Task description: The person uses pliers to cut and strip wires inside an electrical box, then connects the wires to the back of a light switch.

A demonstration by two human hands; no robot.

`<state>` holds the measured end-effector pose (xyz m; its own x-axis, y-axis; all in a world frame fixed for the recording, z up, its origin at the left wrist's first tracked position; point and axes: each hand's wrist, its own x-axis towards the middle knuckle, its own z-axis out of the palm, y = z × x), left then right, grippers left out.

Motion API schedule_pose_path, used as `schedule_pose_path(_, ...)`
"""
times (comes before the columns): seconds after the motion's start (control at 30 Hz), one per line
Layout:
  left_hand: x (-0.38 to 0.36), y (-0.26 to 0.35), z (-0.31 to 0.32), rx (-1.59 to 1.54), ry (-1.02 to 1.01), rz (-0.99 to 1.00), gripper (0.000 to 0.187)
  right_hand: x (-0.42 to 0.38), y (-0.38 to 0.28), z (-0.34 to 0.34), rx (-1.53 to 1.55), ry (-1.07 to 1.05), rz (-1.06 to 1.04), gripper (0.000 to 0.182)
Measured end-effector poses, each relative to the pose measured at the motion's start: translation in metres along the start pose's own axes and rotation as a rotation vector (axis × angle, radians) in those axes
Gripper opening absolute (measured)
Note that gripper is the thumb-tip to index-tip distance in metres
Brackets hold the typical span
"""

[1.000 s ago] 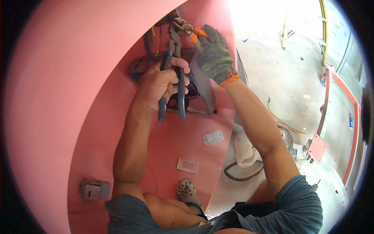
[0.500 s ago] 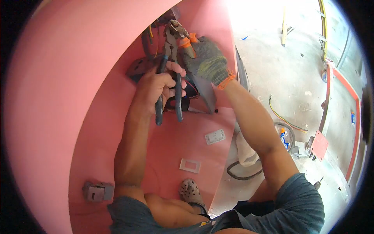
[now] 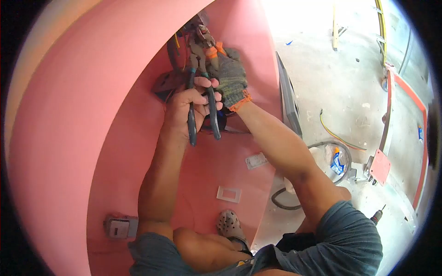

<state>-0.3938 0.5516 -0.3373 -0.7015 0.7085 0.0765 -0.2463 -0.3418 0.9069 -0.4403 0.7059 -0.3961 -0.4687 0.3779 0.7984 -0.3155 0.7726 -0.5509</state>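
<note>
My bare left hand [image 3: 182,108] is wrapped around the dark handles of long pliers [image 3: 192,122], which point up, their handles somewhat apart. My right hand [image 3: 232,78], in a grey knitted glove with an orange cuff, grips a second pair of pliers with orange handles [image 3: 211,52]. Both tool heads meet close together at a dark cluster of fittings [image 3: 199,20] at the top of the pink surface. What lies between the jaws is too small to make out. A yellow wire [image 3: 177,41] hangs beside them. Behind my left hand sits a dark box [image 3: 165,86], partly hidden.
On the pink surface [image 3: 207,165] lie a white frame [image 3: 229,194] and a white plate [image 3: 256,160]. A grey socket box [image 3: 120,227] sits at lower left. On the floor to the right are a cable loop [image 3: 349,158], a yellow-green wire [image 3: 329,131] and a screwdriver-like tool [image 3: 377,215].
My right hand has moved left and slightly down, nearer my left hand, with the orange-handled pliers. The dark-handled pliers have turned slightly. The whole view has shifted a little.
</note>
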Motion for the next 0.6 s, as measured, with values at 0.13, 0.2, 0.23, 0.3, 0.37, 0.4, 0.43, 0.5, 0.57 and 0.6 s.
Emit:
schedule_pose_path(0.13,0.003,-0.002,0.008,-0.171,-0.177,-0.033,0.033,0.005,-0.024,-0.022,1.159,-0.2,0.737,0.016)
schedule_pose_path(0.2,0.009,0.0,0.021,-0.303,-0.3,-0.063,0.031,0.004,-0.018,-0.027,1.052,-0.137,0.684,0.02)
schedule_pose_path(0.23,0.017,0.001,0.029,-0.412,-0.335,-0.031,0.031,0.004,-0.014,-0.029,0.944,-0.09,0.63,0.023)
schedule_pose_path(0.3,0.03,0.004,0.036,-0.351,-0.353,0.042,0.033,0.007,-0.002,-0.032,0.724,-0.009,0.508,0.03)
schedule_pose_path(0.37,0.024,-0.002,0.034,-0.163,-0.189,-0.013,0.033,0.005,0.013,-0.036,0.503,0.073,0.399,0.037)
schedule_pose_path(0.4,0.023,-0.004,0.033,0.03,-0.032,-0.061,0.033,0.008,0.021,-0.039,0.391,0.117,0.335,0.041)
schedule_pose_path(0.43,0.022,-0.004,0.022,0.097,-0.023,-0.082,0.034,0.011,0.028,-0.04,0.28,0.162,0.276,0.044)
schedule_pose_path(0.5,0.018,0.002,0.007,0.241,0.02,-0.102,0.036,0.016,0.026,-0.046,0.17,0.194,0.225,0.048)
schedule_pose_path(0.57,0.011,0.007,0.0,0.401,0.069,-0.076,0.032,0.03,0.011,-0.061,0.216,0.0,0.344,0.048)
schedule_pose_path(0.6,0.007,0.01,0.001,0.397,0.073,-0.077,0.032,0.035,0.001,-0.065,0.216,-0.006,0.345,0.048)
